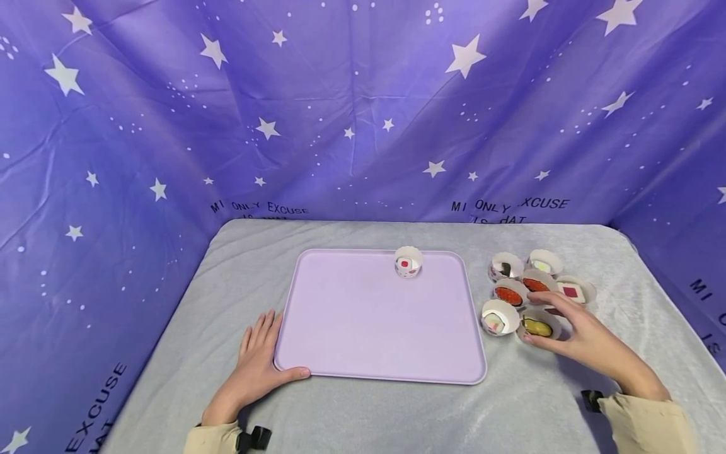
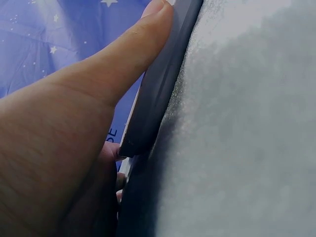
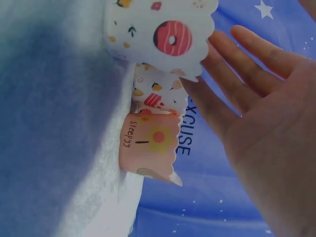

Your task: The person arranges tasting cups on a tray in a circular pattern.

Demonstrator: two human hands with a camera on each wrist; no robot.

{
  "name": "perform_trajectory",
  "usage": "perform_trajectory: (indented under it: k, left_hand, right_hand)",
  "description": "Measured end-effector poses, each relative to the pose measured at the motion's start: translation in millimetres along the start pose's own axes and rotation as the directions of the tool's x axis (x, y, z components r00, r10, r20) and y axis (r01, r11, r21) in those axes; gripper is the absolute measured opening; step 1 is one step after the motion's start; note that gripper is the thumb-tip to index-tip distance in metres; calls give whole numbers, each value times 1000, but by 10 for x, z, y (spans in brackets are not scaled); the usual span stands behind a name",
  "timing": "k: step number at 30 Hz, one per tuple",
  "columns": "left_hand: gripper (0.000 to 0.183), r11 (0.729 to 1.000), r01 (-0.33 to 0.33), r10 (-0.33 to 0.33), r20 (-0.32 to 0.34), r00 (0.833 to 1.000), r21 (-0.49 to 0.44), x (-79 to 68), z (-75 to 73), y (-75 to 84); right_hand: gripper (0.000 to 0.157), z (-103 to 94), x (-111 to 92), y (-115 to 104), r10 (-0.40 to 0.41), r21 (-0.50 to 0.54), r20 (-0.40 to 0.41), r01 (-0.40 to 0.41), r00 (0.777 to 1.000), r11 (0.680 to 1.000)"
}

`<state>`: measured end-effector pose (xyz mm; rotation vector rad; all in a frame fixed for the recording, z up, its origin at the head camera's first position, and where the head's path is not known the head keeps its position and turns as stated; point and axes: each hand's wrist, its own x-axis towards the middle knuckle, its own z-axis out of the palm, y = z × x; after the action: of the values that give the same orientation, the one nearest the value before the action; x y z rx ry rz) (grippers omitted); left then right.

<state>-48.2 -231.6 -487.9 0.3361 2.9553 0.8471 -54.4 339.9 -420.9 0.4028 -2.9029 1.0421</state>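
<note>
As left grip [image 1: 255, 364] lies unclenched edging a roomy tray [image 1: 380, 321], right grip [image 1: 575, 333] spread slack around crowded cup [image 1: 556, 325]

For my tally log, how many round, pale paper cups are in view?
8: one cup on the lilac rectangular tray; seven right of it: two at the back, three midway, two in front. The right hand may hide more.
</note>
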Motion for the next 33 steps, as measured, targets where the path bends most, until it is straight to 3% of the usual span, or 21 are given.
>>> perform_trajectory:
  k: [26, 33]
  left_hand:
    - [125, 1000, 11, -10, 9, 1000, -8, -2, -19, 22]
    - [124, 1000, 21, -21, 21, 1000, -18, 3, -24, 28]
  right_hand:
    - [74, 45, -44, 269, -88, -41, -13, 88, 996, 995]
    - [67, 61, -29, 289, -167, -47, -52, 165, 984, 985]
